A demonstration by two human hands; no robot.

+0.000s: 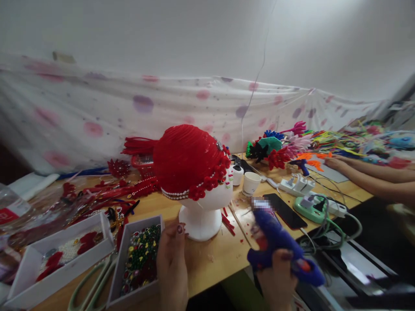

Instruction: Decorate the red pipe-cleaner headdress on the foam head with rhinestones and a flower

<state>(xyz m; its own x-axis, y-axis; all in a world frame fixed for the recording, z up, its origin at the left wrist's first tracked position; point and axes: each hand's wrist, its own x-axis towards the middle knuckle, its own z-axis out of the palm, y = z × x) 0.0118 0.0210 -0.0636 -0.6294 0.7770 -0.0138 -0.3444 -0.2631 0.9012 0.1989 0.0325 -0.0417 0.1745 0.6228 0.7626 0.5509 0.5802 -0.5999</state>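
Note:
My right hand (277, 278) is wrapped round the handle of a blue hot glue gun (270, 235), its nozzle pointing up and left. Beside the bead box, my left hand (173, 263) is closed in a pinch; whatever sits between its fingertips is too small to make out. Just beyond my left fingers stands a white foam mannequin head (201, 224). It wears a red cap (186, 160) wound in rows, with a string of pearls and red flowers (210, 179) along its edge. The box (155, 222) at my left hand holds green, yellow and red beads.
A second white box (24, 280), scissors (92, 287) and plastic bags lie left. Rightward are a white cup (251, 183), a phone (285, 211), power strips (309, 209) with cables and fuzzy-stem flowers (279, 157). Another person's arms (366, 175) reach in at far right.

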